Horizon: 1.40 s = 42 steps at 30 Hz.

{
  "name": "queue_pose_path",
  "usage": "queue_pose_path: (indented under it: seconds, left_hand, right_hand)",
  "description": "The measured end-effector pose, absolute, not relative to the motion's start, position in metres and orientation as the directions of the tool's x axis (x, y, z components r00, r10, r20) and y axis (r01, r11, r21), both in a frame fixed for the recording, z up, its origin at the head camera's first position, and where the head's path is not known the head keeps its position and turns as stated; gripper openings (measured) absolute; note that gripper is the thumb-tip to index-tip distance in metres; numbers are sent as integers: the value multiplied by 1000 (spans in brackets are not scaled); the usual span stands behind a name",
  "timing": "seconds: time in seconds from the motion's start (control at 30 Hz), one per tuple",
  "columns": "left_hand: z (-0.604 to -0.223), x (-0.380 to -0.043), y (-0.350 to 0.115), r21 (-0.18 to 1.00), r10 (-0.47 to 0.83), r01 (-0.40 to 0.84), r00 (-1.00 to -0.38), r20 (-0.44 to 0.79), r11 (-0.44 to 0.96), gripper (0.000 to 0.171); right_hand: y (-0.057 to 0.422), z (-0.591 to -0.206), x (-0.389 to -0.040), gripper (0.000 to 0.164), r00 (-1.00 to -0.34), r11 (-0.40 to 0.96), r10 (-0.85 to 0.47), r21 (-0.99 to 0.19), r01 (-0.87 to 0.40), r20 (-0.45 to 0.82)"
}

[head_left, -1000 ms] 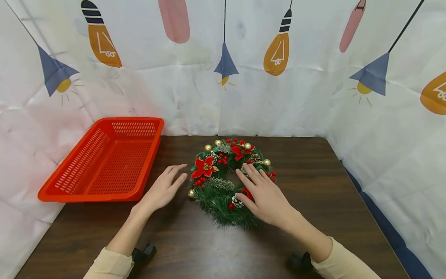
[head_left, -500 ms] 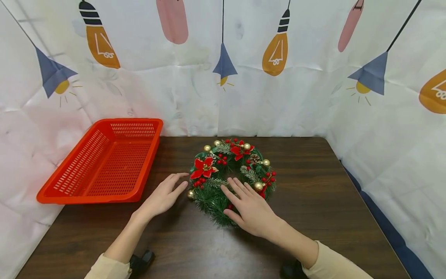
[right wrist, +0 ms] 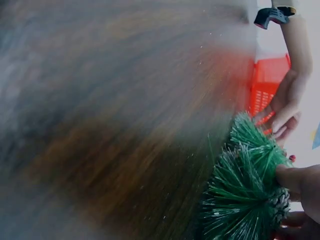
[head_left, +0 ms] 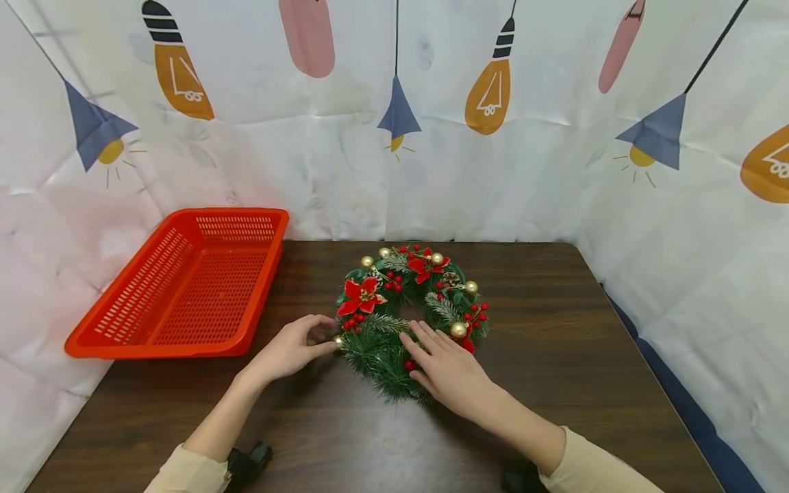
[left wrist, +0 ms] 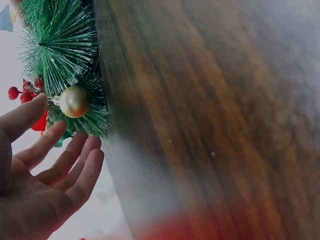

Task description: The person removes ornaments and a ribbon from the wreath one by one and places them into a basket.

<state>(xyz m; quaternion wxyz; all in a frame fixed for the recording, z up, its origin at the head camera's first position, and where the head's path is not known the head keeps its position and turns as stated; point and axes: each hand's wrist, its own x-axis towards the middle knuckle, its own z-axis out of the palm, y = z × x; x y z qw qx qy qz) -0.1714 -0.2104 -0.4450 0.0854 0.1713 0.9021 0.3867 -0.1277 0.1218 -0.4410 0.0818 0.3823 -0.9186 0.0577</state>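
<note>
A green Christmas wreath (head_left: 385, 356) with red poinsettias, berries, pinecones and gold balls lies flat on the dark wooden table (head_left: 530, 308). At its left edge is my left hand (head_left: 290, 349), fingers loosely bent, the thumb close to a gold ball (left wrist: 74, 102); whether it touches is unclear. My right hand (head_left: 456, 373) lies over the wreath's front right part with the fingers extended, covering some of the greenery. In the right wrist view, the thumb (right wrist: 295, 177) is beside a pinecone (right wrist: 280, 202), and contact there cannot be judged.
An orange-red slotted plastic basket (head_left: 271, 287) stands at the table's left, close to my left forearm. Behind the table hangs a white curtain (head_left: 345, 178) printed with lamps and bulbs. Each wrist carries a black strap mount (head_left: 249, 460).
My right hand has shifted left and toward the front of the wreath over the last second. My left hand has lowered slightly, its thumb coming nearer the gold ball. The wreath has stayed in place.
</note>
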Motion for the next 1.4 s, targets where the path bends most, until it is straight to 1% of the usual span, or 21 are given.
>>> queue_pose_path:
  seconds: [0.33, 0.43, 0.67, 0.8, 0.97, 1.07, 1.23, 1.4]
  left_hand:
    - [-451, -175, -200, 742, 392, 216, -918, -68, 635, 32]
    - [-452, -176, -197, 742, 409, 230, -910, -64, 629, 29]
    - [-451, -175, -191, 731, 392, 227, -918, -61, 643, 22]
    - [-449, -172, -189, 731, 379, 224, -924, -51, 645, 23]
    - [-444, -169, -187, 735, 356, 224, -934, -25, 640, 25]
    - [-442, -167, -186, 742, 345, 229, -938, -4, 631, 26]
    - [-440, -165, -186, 756, 337, 247, -941, 37, 607, 26]
    - [-436, -161, -186, 782, 317, 251, -946, 72, 571, 27]
  right_hand:
    - [137, -443, -133, 61, -703, 714, -681, -29, -700, 206]
    - [140, -444, -134, 61, -700, 711, -684, -30, -703, 205]
    - [151, -446, -139, 60, -696, 703, -686, -51, -709, 213]
    - [158, -443, -139, 59, -703, 701, -678, -95, -706, 215]
    - [156, -439, -136, 57, -721, 694, -657, -198, -692, 217]
    - [149, -439, -134, 56, -713, 678, -659, -223, -701, 240]
    - [140, -447, -134, 57, -664, 649, -693, -158, -745, 280]
    - [137, -452, -136, 55, -641, 647, -704, -96, -756, 304]
